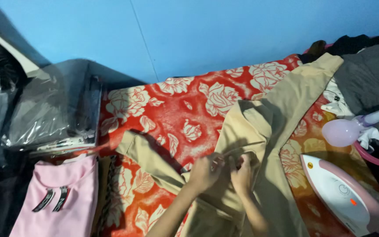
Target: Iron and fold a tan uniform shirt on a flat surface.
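A beige long-sleeved shirt lies spread over a red cloth with white roses. One sleeve runs to the upper right, the other to the left. My left hand and my right hand meet at the middle of the shirt. Both pinch the beige fabric near its collar or front opening, fingers closed on a small fold. My forearms come in from the bottom edge.
A white and pink iron rests at the right. Above it is a lilac spray bottle. Dark clothes are piled at the far right. A folded pink garment and plastic-wrapped dark clothes lie at the left. A blue wall stands behind.
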